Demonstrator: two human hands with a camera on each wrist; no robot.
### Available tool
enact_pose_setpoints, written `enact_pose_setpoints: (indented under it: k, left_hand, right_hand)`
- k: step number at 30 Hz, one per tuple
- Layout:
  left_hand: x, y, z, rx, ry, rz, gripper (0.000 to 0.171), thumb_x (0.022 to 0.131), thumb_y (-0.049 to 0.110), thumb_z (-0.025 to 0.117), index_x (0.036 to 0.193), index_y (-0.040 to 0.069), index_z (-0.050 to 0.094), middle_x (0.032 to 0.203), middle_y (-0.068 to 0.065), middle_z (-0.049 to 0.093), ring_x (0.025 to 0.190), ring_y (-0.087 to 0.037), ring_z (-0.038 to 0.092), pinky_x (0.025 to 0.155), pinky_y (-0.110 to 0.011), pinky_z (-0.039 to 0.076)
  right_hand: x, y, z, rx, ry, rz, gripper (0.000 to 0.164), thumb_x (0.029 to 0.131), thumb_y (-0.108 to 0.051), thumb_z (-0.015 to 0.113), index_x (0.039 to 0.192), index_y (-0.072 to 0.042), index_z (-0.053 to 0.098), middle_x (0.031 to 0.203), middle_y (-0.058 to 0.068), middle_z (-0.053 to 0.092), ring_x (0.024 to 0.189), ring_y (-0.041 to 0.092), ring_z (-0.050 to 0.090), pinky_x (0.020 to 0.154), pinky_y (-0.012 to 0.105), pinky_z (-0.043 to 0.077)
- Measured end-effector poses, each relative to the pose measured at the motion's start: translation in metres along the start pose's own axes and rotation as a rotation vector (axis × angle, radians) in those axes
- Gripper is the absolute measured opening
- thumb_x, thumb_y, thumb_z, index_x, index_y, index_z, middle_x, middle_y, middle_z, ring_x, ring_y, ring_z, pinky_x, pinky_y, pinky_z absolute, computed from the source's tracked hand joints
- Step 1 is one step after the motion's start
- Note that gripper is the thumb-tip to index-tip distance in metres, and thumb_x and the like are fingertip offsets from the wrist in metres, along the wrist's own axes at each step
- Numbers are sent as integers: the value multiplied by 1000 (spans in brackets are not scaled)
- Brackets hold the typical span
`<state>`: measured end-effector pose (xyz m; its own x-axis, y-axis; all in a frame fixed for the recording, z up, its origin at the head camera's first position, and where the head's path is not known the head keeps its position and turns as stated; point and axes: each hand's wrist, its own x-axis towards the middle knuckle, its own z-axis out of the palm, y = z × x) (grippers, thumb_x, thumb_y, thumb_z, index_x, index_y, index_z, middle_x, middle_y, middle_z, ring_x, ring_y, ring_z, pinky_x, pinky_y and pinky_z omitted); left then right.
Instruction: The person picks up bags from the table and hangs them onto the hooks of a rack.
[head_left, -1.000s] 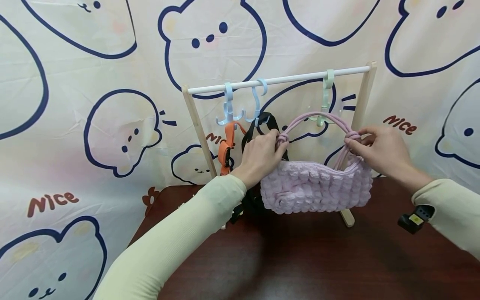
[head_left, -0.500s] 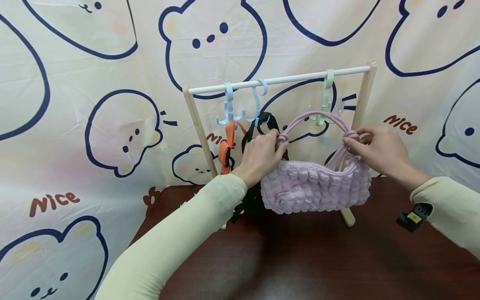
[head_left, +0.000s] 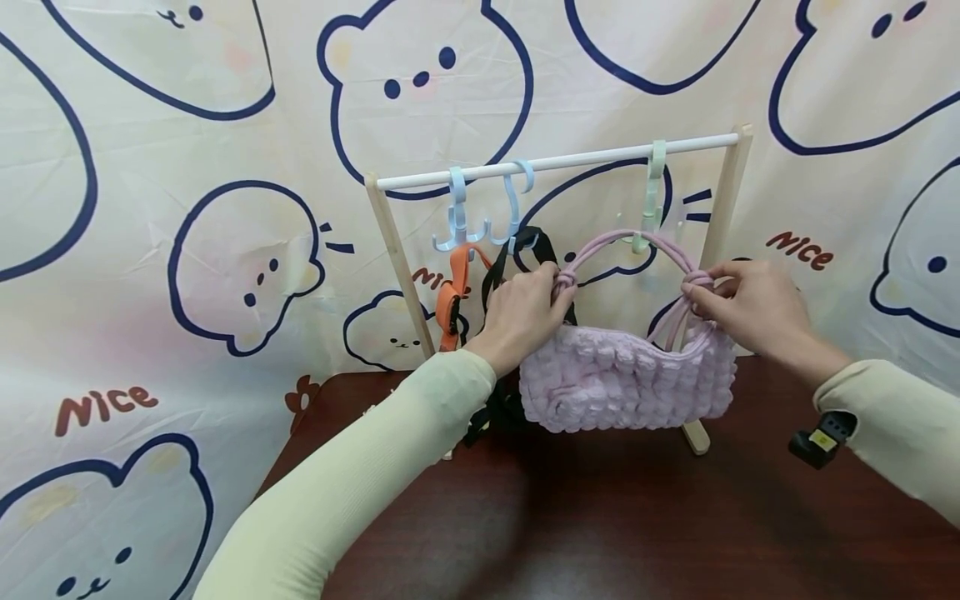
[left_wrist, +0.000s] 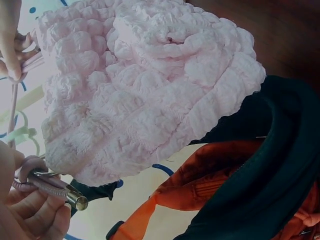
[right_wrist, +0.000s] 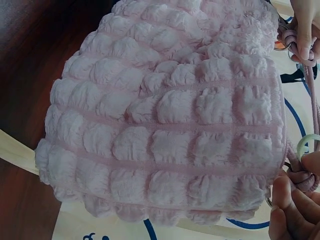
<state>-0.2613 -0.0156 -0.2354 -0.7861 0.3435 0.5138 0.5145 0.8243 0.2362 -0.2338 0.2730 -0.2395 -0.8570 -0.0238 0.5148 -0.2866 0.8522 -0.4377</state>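
Note:
A pale pink, puffy quilted handbag (head_left: pixel 630 379) hangs in the air between the two hands, its rope handle (head_left: pixel 630 236) arched upward. My left hand (head_left: pixel 522 312) pinches the knot at the handle's left end; in the left wrist view a metal-tipped cord end (left_wrist: pixel 75 199) sticks out beside those fingers. At the other end, my right hand (head_left: pixel 757 304) pinches the right knot (head_left: pixel 697 282) between thumb and fingers. Just behind the top of the handle is a pale green hook (head_left: pixel 654 196) on the rack's rail. Whether the handle touches that hook cannot be told.
A wooden rack with a white rail (head_left: pixel 558 162) stands on the dark table (head_left: pixel 600 517). Two light blue hooks (head_left: pixel 457 212) hang at its left, with an orange strap (head_left: pixel 450 300) and a black strap (head_left: pixel 536 242) below. A bear-print cloth (head_left: pixel 247 250) covers the wall behind.
The right hand and the bag's right end have shifted slightly left and down. The handle's arch now sits a little lower against the green hook. The left hand stays nearly still.

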Motion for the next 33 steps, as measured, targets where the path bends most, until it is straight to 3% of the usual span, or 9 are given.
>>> enact_pose_setpoints:
  k: [14, 33]
  left_hand:
    - [-5, -2, 3, -3, 4, 10, 28, 105, 37, 52, 94, 13, 58, 69, 2, 52, 59, -15, 54, 53, -26, 36]
    - [-10, -5, 8, -7, -12, 15, 27, 105, 36, 52, 102, 11, 63, 72, 0, 59, 57, -14, 55, 52, -25, 38]
  right_hand:
    - [-6, 3, 4, -4, -11, 18, 43, 95, -38, 69, 113, 1, 70, 95, 26, 75, 66, 16, 65, 49, 28, 45]
    - [-9, 5, 11, -26, -29, 16, 39, 94, -38, 71, 109, -1, 71, 93, 25, 76, 64, 17, 66, 47, 29, 43]
